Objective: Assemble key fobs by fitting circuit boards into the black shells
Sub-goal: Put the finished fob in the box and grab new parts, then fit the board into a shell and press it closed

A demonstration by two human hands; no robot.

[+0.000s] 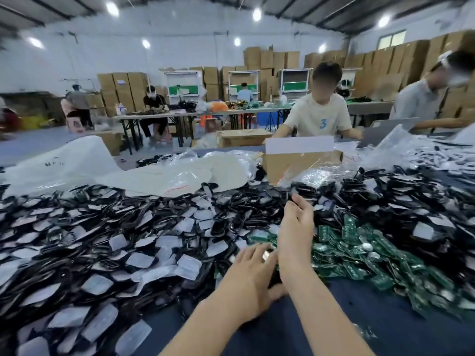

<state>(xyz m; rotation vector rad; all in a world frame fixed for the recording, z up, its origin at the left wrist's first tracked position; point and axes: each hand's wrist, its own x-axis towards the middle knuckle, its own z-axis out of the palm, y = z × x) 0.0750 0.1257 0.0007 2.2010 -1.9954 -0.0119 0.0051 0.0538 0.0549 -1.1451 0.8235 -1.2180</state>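
Table: a dark blue cloth-covered table [321,317] lies bare only along its near edge, where both forearms cross it.
Left hand: the left hand [253,268] lies low at the near-left edge of the boards, partly tucked under the right wrist.
Left grip: open, with the fingers spread almost straight and resting on the heap; nothing is plainly clasped, and a dark patch under the palm is too blurred to name.
Boards: a heap of flat green circuit boards [359,253] begins at the left fingertips and runs off to the right, the pieces lying at every angle, so no single long axis shows.
Right hand: the right hand [295,224] is raised beyond the left, over the seam between boards and shells, fingertips pointing away.
Right grip: half curled, thumb close to the fingertips; whether it pinches a dark piece cannot be told through the blur.
Shells: a broad spread of glossy black plastic shells [128,240], many with pale rectangular labels, lies just past the right fingertips and across the left of the table.
Judgement: the left hand is nearer the boards, the right nearer the shells.
Beyond: crumpled clear plastic bags [180,173] and a brown cardboard box [303,163].
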